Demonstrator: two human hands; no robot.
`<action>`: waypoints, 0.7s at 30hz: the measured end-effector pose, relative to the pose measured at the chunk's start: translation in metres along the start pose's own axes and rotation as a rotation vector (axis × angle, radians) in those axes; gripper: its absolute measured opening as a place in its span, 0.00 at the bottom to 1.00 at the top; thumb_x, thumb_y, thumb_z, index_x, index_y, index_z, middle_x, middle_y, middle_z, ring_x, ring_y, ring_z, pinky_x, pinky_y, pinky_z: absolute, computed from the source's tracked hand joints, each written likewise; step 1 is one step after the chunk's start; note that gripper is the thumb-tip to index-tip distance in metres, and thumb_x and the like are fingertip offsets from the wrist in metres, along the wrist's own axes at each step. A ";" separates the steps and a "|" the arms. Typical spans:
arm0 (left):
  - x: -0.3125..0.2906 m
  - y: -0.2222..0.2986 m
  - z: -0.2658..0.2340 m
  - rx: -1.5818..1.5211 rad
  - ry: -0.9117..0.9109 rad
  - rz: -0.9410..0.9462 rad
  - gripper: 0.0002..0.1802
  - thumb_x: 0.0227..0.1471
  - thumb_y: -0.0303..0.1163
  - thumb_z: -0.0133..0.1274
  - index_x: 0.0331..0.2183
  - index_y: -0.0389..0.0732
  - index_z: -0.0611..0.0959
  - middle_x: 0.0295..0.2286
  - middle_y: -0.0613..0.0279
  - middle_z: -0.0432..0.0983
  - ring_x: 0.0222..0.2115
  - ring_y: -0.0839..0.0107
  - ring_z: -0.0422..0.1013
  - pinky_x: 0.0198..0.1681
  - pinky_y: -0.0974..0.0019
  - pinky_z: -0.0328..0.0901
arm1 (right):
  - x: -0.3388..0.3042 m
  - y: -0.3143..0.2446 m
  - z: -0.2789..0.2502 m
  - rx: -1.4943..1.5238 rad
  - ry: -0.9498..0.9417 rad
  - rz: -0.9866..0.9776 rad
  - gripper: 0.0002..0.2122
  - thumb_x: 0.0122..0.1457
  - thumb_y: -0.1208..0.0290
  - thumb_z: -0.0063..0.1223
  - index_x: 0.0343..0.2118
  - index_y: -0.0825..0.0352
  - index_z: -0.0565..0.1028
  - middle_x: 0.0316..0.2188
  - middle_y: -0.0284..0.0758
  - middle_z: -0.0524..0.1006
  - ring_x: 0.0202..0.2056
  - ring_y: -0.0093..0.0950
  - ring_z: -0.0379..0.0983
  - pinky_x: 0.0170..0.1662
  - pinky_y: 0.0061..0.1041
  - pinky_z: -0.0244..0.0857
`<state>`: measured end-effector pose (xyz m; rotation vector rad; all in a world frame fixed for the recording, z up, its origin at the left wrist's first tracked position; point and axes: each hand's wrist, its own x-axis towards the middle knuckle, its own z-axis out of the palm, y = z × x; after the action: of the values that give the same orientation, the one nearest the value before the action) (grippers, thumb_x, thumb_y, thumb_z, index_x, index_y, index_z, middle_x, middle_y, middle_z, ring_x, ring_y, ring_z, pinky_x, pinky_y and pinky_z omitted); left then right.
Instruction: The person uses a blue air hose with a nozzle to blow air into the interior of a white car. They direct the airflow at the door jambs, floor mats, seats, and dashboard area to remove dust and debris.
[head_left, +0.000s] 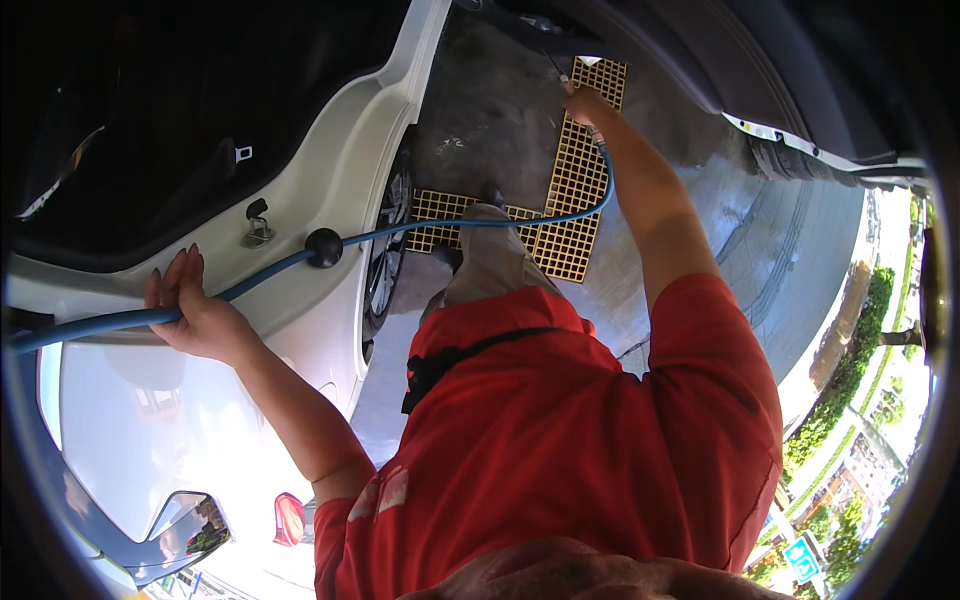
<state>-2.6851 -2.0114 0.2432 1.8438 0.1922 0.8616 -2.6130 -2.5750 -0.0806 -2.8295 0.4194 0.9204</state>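
Observation:
My right hand point(588, 106) is stretched far ahead and closed round what looks like an air blow gun point(566, 82), whose thin nozzle points away from me. Its body is mostly hidden by the fingers. A blue hose point(470, 226) runs from below that hand, curves across in front of my legs and continues to the left edge. On it sits a black ball point(324, 248), close to the white car's door sill. At the left, my left hand point(205, 318) lies against the hose with its fingers stretched and apart, covering a short piece of it.
The white car body point(330, 180) with its dark open doorway fills the left side, a door latch point(258, 224) on its frame and a wheel point(388, 250) below. A dark door panel point(690, 50) hangs at upper right. Yellow floor grating point(575, 190) lies around my feet.

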 end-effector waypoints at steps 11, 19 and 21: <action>0.017 -0.031 -0.004 0.200 0.062 -0.016 0.21 0.57 0.14 0.39 0.52 0.34 0.67 0.34 0.42 0.78 0.35 0.53 0.79 0.37 0.59 0.79 | 0.171 -0.089 -0.069 -0.476 -0.176 -0.244 0.20 0.66 0.66 0.35 0.52 0.72 0.73 0.52 0.50 0.73 0.51 0.45 0.72 0.53 0.39 0.67; 0.016 -0.026 -0.003 0.330 0.171 -0.161 0.24 0.56 0.16 0.41 0.55 0.33 0.65 0.37 0.42 0.77 0.32 0.55 0.80 0.29 0.68 0.80 | 0.190 -0.170 -0.156 -0.273 -0.104 -0.229 0.19 0.64 0.58 0.42 0.42 0.70 0.78 0.46 0.50 0.76 0.48 0.46 0.73 0.48 0.42 0.69; 0.018 -0.027 0.001 0.363 0.154 -0.159 0.24 0.57 0.17 0.40 0.56 0.34 0.64 0.37 0.42 0.77 0.31 0.56 0.80 0.28 0.69 0.80 | 0.206 -0.165 -0.156 -0.233 -0.112 -0.236 0.19 0.63 0.56 0.42 0.40 0.69 0.78 0.44 0.51 0.76 0.47 0.48 0.73 0.48 0.43 0.68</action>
<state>-2.6649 -1.9910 0.2285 2.0610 0.6180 0.9003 -2.3165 -2.4968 -0.0700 -2.9254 -0.0391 1.1330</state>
